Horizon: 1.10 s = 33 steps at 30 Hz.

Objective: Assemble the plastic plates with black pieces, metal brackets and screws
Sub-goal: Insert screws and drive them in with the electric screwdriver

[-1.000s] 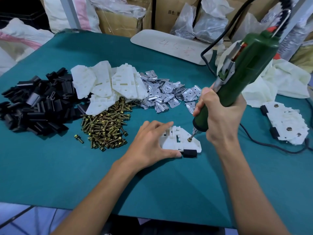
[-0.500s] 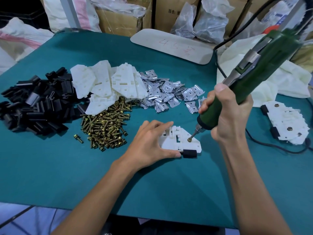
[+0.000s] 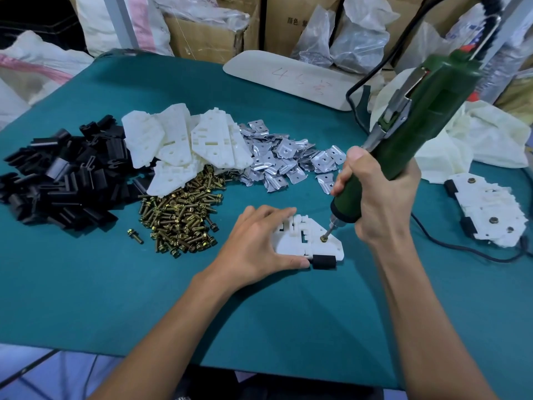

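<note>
Teal covering lies over the bench (image 3: 115, 298), and a little right of its middle lies a white plastic plate (image 3: 313, 248) with a black piece (image 3: 323, 261) seated at its near edge. The left hand (image 3: 259, 243) lies flat on the plate's left part, fingers straight and slightly spread, pressing it down. Its thumb runs along the near edge with the tip just beside the black piece.

The right hand (image 3: 377, 197) is wrapped tight round the lower barrel of a green electric screwdriver (image 3: 427, 116), thumb uppermost against the metal lever. The tool tilts up and to the right, and its bit sits on a screw (image 3: 323, 239) standing in the plate's right part.

Toward the left edge is a heap of black pieces (image 3: 63, 174). Beside it are stacked plates (image 3: 184, 142), a pile of brass-coloured screws (image 3: 181, 215) with one loose screw (image 3: 135, 235) just apart, and metal brackets (image 3: 282, 160) behind the tool hand. Near the right edge rest finished assemblies (image 3: 487, 209).
</note>
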### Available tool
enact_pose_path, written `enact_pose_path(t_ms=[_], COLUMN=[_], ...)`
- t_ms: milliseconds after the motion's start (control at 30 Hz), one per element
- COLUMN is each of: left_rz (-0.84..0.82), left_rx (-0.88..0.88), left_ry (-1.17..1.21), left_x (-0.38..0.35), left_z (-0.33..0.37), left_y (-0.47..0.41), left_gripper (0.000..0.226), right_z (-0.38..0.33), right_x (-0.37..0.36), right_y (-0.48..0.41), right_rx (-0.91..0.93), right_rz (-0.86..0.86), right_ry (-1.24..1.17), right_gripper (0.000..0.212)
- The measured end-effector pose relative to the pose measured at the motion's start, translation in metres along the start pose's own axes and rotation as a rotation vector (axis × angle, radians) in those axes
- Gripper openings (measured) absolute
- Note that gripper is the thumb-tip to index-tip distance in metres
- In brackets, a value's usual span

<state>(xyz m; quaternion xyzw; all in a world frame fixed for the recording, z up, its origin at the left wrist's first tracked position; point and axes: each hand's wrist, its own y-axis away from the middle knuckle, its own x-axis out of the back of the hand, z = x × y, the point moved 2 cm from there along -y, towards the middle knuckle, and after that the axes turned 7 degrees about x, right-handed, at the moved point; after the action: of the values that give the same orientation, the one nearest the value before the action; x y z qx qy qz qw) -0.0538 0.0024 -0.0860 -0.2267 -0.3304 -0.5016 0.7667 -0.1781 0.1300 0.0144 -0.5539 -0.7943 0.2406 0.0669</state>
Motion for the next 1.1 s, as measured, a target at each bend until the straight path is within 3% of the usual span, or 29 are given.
enact_pose_path(t_ms=[300,433,567,633,700,800,867,967,1100], left_rz=[-0.178,-0.056,0.104,0.121,0.101,-0.182,-0.315,-0.167,0.075], left_rx=[-0.059,0.151,0.319,0.295,0.164,-0.071,-0.107,-0.138,-0.126], left_ry=[-0.240,-0.608,-0.753,-0.710,-0.501,-0.318,-0.307,-0.357,-0.481], left_x=[0.018,0.029,0.038,0.038,0.037,0.037,0.033,0.023,0.002], left_z=[0.028,0.035,0.037,0.034,0.028,0.021,0.014,0.013,0.019], left_y=[-0.016,-0.021,-0.016,-0.012,-0.008,-0.004,-0.005,-0.005,0.007], left_gripper=[0.081,0.092,0.076,0.071,0.066,0.086,0.096,0.091,0.103], right_z=[-0.022,-0.027,-0.029,-0.030,-0.030,-0.030,-0.030,-0.030,-0.026], right_x=[0.014,0.019,0.020,0.020,0.019,0.017,0.016,0.014,0.012], right_y=[-0.005,-0.004,-0.004,-0.004,-0.003,-0.002,0.000,0.001,0.003], right_rx=[0.026,0.037,0.040,0.038,0.032,0.017,0.009,0.007,0.007], right_rz=[0.067,0.087,0.087,0.086,0.087,0.082,0.080,0.080,0.078], right_ry=[-0.045,-0.056,-0.059,-0.063,-0.069,-0.071,-0.076,-0.087,-0.095], right_gripper=[0.046,0.045,0.045,0.043,0.043,0.041,0.037,0.032,0.033])
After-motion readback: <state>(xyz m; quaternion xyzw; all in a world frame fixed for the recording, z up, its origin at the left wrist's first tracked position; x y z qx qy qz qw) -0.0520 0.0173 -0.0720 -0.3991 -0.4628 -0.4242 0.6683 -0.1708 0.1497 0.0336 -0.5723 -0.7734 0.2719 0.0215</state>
